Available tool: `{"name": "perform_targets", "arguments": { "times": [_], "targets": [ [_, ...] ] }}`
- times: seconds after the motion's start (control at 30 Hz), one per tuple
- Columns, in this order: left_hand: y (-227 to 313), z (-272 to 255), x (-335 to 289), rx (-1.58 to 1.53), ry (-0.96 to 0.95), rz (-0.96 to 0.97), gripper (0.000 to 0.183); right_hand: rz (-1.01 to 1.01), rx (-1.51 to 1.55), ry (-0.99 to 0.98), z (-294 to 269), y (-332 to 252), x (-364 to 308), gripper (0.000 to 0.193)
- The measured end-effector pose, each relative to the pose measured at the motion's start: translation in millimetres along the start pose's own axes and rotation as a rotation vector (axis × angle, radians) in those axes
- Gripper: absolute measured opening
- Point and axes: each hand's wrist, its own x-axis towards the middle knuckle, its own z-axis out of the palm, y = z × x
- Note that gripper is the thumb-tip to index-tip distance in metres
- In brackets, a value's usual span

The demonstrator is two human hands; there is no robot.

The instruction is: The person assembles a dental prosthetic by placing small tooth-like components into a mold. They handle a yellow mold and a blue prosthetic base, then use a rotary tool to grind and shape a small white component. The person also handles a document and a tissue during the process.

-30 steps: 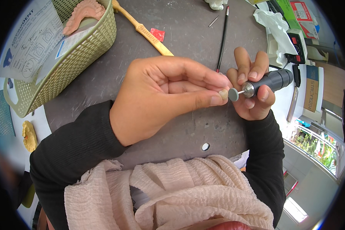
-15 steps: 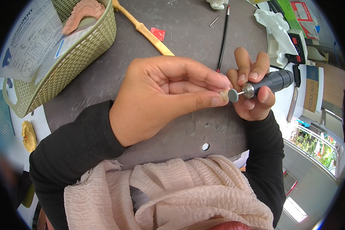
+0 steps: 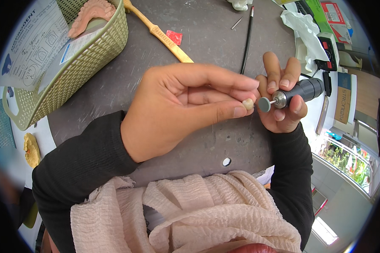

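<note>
Between the thumb and fingers of my left hand (image 3: 185, 101) is pinched a small cream-coloured dental crown (image 3: 248, 104). My right hand (image 3: 283, 90) grips a black rotary handpiece (image 3: 306, 89) by its front end. A grey-green grinding disc (image 3: 264, 104) on a thin metal shank sticks out of the handpiece toward the crown. A small gap separates disc and crown. Whether the disc is spinning cannot be told.
A green woven basket (image 3: 93, 52) with papers and a pink dental model (image 3: 93, 14) stands at upper left. Beyond my hands lie a wooden-handled tool (image 3: 162, 36), a red square (image 3: 174, 37), a black thin brush (image 3: 248, 40) and a metal bur (image 3: 237, 22). A yellow model piece (image 3: 31, 150) lies left.
My right hand has drawn the disc a little to the right, away from the crown. The crown now shows more fully in my left fingertips.
</note>
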Motion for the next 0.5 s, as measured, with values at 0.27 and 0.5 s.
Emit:
{"name": "perform_targets", "arguments": {
  "times": [0.27, 0.5],
  "targets": [
    [-7.5, -3.2, 2.7, 0.051, -0.066, 0.107, 0.029, -0.05, -0.003, -0.026, 0.5, 6.6, 1.3, 0.026],
    [0.0, -2.3, 0.4, -0.013, -0.022, -0.023, 0.027, -0.038, -0.032, -0.023, 0.8, 4.2, 0.9, 0.027]
  ]
}}
